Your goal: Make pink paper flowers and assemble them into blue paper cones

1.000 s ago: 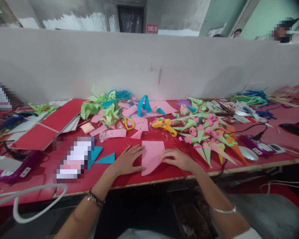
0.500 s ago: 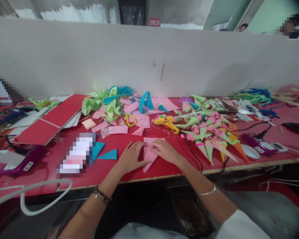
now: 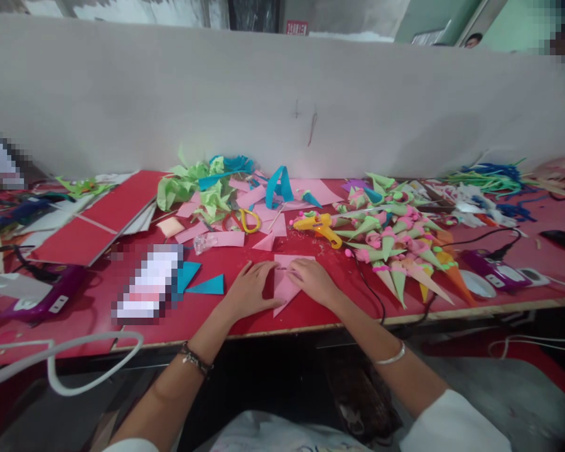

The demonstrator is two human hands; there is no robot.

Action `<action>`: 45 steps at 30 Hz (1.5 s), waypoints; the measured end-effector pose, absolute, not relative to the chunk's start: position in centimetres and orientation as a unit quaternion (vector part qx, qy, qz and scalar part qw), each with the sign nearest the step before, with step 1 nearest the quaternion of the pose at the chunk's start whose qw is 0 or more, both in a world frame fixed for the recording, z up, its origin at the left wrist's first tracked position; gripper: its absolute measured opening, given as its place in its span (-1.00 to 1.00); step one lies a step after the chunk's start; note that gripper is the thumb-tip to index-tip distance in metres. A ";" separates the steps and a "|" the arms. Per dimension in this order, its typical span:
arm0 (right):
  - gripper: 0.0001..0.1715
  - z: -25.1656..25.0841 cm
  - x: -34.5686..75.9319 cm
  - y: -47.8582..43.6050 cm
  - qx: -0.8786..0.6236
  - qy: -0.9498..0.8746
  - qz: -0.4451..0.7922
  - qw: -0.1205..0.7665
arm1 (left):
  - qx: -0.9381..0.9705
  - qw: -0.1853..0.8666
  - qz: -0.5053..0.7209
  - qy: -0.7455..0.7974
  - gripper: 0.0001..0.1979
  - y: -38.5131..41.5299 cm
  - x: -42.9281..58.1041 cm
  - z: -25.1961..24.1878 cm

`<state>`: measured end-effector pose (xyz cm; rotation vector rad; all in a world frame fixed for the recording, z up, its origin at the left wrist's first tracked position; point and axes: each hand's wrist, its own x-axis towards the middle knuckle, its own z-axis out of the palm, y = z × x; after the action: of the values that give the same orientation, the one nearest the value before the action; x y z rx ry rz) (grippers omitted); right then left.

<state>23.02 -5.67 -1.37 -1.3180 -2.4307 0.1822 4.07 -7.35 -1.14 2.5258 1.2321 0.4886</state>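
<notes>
A folded sheet of pink paper [image 3: 282,290] lies flat at the table's front, between my two hands. My left hand [image 3: 253,290] rests along its left edge, thumb stretched well away from the fingers and its tip at the paper's lower part. Bent fingers of my right hand [image 3: 311,280] press on the paper's upper right part, close to the left fingertips. Exactly how those fingertips pinch the fold is too small to see. Just beyond the sheet stands a small pink folded cone [image 3: 264,242]. Two blue paper pieces, one a triangle [image 3: 209,285], lie left of my left hand.
A yellow glue gun [image 3: 318,227] lies behind my right hand, beside a heap of paper cones [image 3: 395,242]. Yellow-handled scissors [image 3: 250,221] sit among pink and green scraps. A phone [image 3: 149,282] lies at left. Purple power boxes [image 3: 492,271] with cables flank the table.
The camera view has tipped slightly downward, so the scene sits a little higher. Both hands stay on the pink paper with hardly any visible movement.
</notes>
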 end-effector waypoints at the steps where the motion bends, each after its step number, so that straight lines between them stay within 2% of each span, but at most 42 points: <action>1: -0.79 -1.4 23.0 -5.7 -0.470 -0.862 0.062 0.182 | 0.877 0.143 0.168 0.428 -0.30 -7.3 4.1 -1.1; 13: -0.78 -0.8 22.3 -5.9 -0.502 -0.857 0.021 0.114 | 0.892 0.117 0.130 0.417 -0.22 -7.7 3.8 -0.7; 18: -0.85 -0.8 22.2 -5.9 -0.509 -0.855 0.023 0.094 | 0.904 0.092 0.130 0.397 -0.33 -8.4 3.9 0.2; 24: -0.76 -0.9 22.1 -5.8 -0.500 -0.862 0.016 0.080 | 0.917 0.090 0.089 0.379 -0.50 -8.6 3.6 0.6; 33: -0.77 -1.1 22.4 -5.6 -0.493 -0.863 0.025 0.111 | 0.908 0.117 0.032 0.400 -0.34 -8.2 3.4 0.9; 41: -0.79 -1.3 22.5 -5.6 -0.496 -0.859 0.018 0.125 | 0.901 0.143 -0.005 0.410 -0.30 -8.2 3.7 1.7; 45: -0.81 -0.9 22.7 -6.3 -0.500 -0.851 -0.005 0.163 | 0.897 0.141 -0.019 0.418 -0.28 -8.2 3.8 1.7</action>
<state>22.71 -6.27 -0.90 -1.4248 -2.4266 -0.0137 3.77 -8.25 1.72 2.5902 1.2069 -0.0536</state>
